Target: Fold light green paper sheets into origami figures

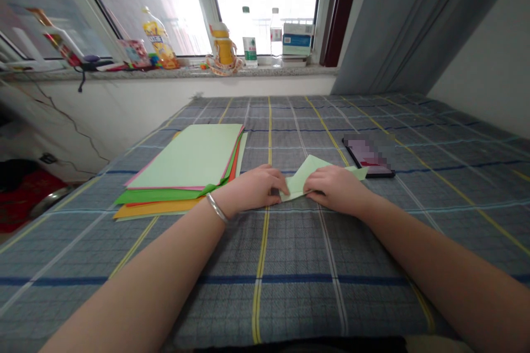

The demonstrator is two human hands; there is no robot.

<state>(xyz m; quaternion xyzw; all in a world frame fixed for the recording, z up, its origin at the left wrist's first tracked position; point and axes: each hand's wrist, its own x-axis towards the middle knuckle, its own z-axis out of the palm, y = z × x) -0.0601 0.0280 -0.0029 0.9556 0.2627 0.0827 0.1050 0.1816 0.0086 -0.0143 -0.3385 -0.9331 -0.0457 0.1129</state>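
a folded pale green paper sheet (304,179) is lying on the plaid bedsheet (298,270) between the hands, with the left hand (252,190) and right hand (337,190) closing narrowly on its edges and pressing it down. a stack of coloured paper (186,160) is sitting just beside the left hand, and a pixelated phone (368,157) is lying near the right.

The left hand (252,187) and right hand (337,190) rest on a folded pale green paper (296,187) on a plaid bedsheet (298,253). Left of that paper lies a stack of coloured paper (186,157); to its right, a phone (368,157); far beyond it, a water bottle (276,38) stands on the windowsill (178,71).
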